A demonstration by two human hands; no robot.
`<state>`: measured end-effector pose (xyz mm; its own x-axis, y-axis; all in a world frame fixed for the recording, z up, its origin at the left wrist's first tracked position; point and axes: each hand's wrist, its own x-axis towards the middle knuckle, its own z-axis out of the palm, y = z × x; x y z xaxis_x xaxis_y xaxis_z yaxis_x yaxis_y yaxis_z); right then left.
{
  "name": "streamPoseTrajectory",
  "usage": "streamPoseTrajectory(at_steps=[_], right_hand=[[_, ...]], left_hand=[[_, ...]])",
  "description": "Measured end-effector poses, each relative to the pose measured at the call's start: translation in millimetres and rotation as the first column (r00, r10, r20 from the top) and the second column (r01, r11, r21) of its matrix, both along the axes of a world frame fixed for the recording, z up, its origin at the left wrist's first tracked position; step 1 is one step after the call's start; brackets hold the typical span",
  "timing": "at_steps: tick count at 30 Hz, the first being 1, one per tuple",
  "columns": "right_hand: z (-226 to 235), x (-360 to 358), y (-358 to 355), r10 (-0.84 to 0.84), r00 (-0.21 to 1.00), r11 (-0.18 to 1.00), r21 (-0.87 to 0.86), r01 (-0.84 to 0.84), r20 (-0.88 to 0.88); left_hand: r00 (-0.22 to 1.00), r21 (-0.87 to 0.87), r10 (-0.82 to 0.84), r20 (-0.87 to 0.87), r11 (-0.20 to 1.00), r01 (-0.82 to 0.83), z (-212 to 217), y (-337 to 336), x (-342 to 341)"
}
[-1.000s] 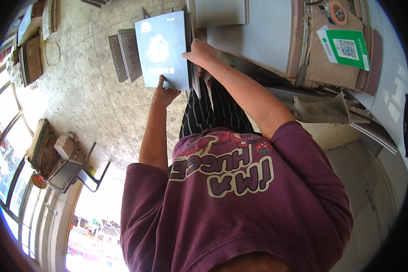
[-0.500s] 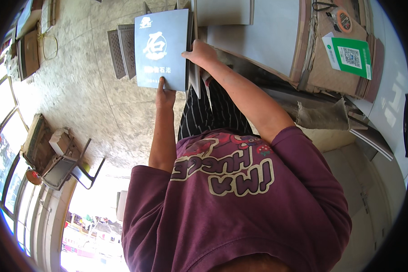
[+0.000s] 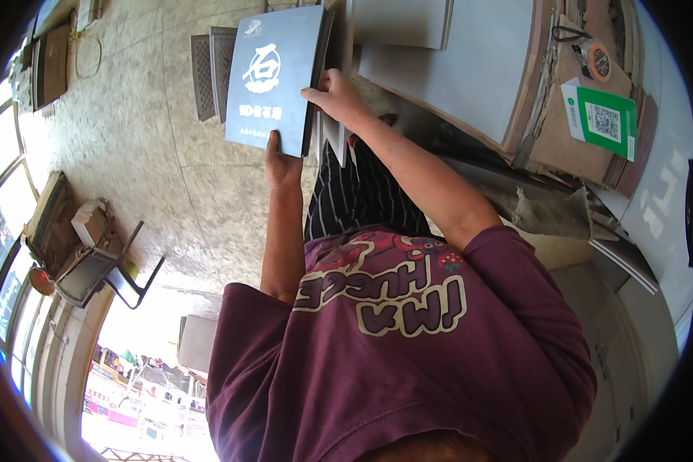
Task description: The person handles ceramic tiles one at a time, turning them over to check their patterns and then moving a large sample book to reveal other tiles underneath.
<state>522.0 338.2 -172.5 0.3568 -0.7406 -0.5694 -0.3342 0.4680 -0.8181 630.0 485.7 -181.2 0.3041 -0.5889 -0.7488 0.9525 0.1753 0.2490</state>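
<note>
A thick blue-grey book with white printing on its cover and dark page edges is held upright in front of me. At its lower edge, my left hand grips it, with the thumb flat on the cover and the fingers hidden behind. The right edge is between the thumb and fingers of my right hand; most of those fingers are out of sight. Just beyond the book on the left stand dark textured panels. Thin pale boards stand upright close to my right hand.
To the right lies a large pale board beside a stack covered in brown cardboard. A green card with a square code and an orange-and-black tape measure rest on it. A loaded chair stands at left on the concrete floor.
The book has tilted slightly, showing more of its dark right edge, and both hands have moved with it. My grip stays the same. The surroundings have shifted a little in view.
</note>
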Motion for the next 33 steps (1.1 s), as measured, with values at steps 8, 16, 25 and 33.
streamPoseTrajectory(at_steps=[8, 16, 25, 33], right_hand=[[-3.9, 33.5, 27.4, 0.334, 0.932, 0.943, -0.057, -0.329, 0.140], [-1.2, -2.3, 24.6, 0.478, 0.823, 0.763, -0.317, -0.562, -0.307], [-16.7, -12.5, 27.4, 0.491, 0.821, 0.727, -0.382, -0.570, -0.292], [-18.3, -13.9, 29.3, 0.438, 0.859, 0.697, -0.503, -0.511, -0.265]], left_hand=[[0.983, -0.025, 0.128, 0.133, 0.992, -0.126, -9.3, 37.0, 75.8], [0.913, 0.057, 0.173, 0.371, 0.976, -0.208, -29.3, 50.5, 172.1], [0.921, 0.139, 0.183, 0.345, 0.960, -0.243, -86.2, 19.3, 197.6], [0.932, 0.131, 0.159, 0.325, 0.969, -0.211, -141.6, -2.7, 207.5]])
